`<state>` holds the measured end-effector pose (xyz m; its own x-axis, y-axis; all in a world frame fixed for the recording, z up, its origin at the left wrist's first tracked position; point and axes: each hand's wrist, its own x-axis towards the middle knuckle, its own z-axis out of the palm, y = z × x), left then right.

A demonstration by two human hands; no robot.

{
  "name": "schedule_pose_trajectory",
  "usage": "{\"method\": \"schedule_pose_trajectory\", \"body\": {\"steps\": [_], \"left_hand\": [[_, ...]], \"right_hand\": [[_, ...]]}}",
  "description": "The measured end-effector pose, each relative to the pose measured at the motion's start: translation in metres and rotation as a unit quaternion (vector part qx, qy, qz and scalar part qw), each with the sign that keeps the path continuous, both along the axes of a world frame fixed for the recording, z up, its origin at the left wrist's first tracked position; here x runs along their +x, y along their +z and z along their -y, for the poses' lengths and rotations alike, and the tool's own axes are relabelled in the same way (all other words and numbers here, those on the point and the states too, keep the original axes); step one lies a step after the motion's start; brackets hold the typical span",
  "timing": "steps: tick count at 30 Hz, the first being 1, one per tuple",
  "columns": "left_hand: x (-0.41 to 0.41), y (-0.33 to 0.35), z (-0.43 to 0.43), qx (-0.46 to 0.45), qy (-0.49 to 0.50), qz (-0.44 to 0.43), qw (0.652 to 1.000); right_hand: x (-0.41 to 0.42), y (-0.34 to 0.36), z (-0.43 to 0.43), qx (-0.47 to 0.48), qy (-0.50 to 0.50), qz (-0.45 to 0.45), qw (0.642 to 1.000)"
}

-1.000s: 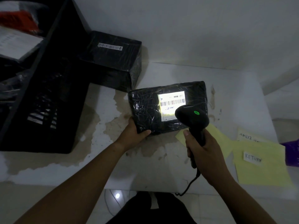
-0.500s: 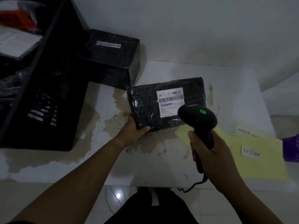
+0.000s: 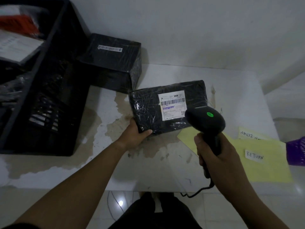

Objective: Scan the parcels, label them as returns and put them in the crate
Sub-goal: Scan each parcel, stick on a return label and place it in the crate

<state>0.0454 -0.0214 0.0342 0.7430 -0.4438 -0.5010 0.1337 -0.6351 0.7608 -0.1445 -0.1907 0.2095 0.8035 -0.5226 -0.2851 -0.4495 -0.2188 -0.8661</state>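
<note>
The parcel (image 3: 148,111) lies flat mid-worktop (image 3: 156,164), label (image 3: 172,104) up. The left hand (image 3: 133,137) has its grip clamped on the parcel's 7 o'clock corner, thumb on top. At 4 o'clock, the right hand (image 3: 217,157) has its grip clamped round the scanner (image 3: 204,120), which shows a green lamp. A box (image 3: 112,63) sits at 11 o'clock, the crate (image 3: 49,100) at 9 o'clock.

**Parcel under the scanner**

We see the left hand (image 3: 132,138) gripping the near corner of a black wrapped parcel (image 3: 146,109) on the white table (image 3: 231,90), label (image 3: 172,104) facing up. The right hand (image 3: 219,162) holds a black scanner (image 3: 206,121), its green light lit, before the label's lower right corner. A black crate (image 3: 66,104) stands at left.
</note>
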Motion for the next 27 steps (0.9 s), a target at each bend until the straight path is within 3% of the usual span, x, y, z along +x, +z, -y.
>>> {"method": "schedule_pose_trajectory", "body": {"steps": [4,12,22,25,27], "left_hand": [[0.015,0.001,-0.007,-0.004,-0.02,-0.028,0.999],[0.037,0.022,-0.017,-0.043,-0.072,-0.14,0.987],[0.036,0.025,-0.051,-0.016,-0.053,-0.219,0.974],[0.036,0.025,-0.052,0.007,-0.043,-0.198,0.979],[0.035,0.027,-0.049,0.025,-0.024,-0.168,0.985]], "right_hand": [[0.002,-0.056,0.005,0.001,0.011,-0.037,0.999],[0.024,-0.167,0.053,-0.024,-0.181,-0.063,0.981],[0.058,-0.21,0.099,-0.166,-0.149,-0.173,0.959],[0.057,-0.208,0.101,-0.229,-0.132,-0.224,0.938],[0.052,-0.204,0.105,-0.211,-0.122,-0.226,0.943]]}}
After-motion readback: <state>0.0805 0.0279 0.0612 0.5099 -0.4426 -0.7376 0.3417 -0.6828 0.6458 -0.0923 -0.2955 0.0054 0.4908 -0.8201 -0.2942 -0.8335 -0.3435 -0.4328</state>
